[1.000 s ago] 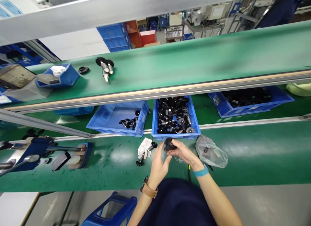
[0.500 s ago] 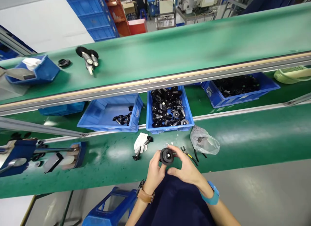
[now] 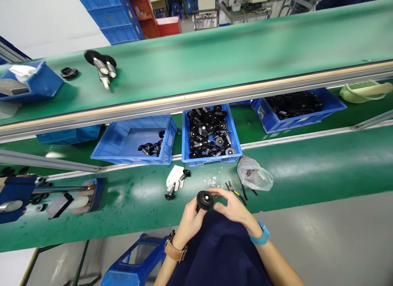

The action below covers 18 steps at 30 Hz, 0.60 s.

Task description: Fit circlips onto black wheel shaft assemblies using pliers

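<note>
left hand (image 3: 190, 222) pinching black flanged part (image 3: 204, 200) over tabletop (image 3: 138, 200) edge, right hand (image 3: 232, 208) spread beside it, contact unclear; looks mid-job imo, small rings (image 3: 212, 181) loose, blue parts crate (image 3: 211, 160) pretty full

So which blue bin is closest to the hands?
The heaped bin, right of the sparsely filled bin: it stands beyond the right hand; the others sit farther away.

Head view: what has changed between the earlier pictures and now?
The black part has moved toward the person's body, its round face turned to the camera; the left hand holds it, right hand beside it. The pliers now show uncovered. The glove and plastic bag stayed put.
</note>
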{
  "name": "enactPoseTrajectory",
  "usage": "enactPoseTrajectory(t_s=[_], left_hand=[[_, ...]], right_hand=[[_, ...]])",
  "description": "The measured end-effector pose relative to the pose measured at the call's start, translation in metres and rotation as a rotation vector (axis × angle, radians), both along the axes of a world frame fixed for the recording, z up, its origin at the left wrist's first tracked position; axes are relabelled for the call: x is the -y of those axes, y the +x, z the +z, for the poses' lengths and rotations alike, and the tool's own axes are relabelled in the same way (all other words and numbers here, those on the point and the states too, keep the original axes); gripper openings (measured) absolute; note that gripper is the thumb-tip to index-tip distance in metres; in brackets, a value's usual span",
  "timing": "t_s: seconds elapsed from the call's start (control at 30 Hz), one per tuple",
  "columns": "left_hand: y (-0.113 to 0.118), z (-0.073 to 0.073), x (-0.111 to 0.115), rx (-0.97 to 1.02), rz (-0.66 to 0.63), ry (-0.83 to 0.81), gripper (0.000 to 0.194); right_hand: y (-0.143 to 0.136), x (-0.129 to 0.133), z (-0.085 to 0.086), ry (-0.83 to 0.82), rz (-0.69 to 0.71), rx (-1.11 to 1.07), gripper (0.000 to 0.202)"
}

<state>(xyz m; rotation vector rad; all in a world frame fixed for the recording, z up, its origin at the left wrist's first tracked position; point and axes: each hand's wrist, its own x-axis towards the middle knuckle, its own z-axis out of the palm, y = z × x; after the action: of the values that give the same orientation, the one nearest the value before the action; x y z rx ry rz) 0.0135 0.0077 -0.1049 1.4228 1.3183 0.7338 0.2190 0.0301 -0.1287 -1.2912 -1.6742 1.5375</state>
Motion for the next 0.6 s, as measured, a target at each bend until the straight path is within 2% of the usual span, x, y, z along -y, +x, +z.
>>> enactPoseTrajectory(t_s=[0.17,0.3,0.43,0.6], left_hand=[[-0.013,-0.017,0.004,0.056,0.197,-0.15,0.051],[-0.02,-0.021,0.001,0.104,0.289,-0.184,0.057],[-0.019,-0.021,-0.002,0.161,0.357,-0.211,0.059],[-0.013,-0.022,-0.002,0.213,0.373,-0.224,0.055]], right_hand=[[0.018,-0.005,-0.072,-0.181,-0.141,0.383,0.038],[0.019,-0.01,-0.118,-0.23,-0.13,0.629,0.031],[0.001,-0.018,-0.144,-0.178,-0.052,0.744,0.034],[-0.012,-0.022,-0.159,-0.138,0.013,0.802,0.036]])
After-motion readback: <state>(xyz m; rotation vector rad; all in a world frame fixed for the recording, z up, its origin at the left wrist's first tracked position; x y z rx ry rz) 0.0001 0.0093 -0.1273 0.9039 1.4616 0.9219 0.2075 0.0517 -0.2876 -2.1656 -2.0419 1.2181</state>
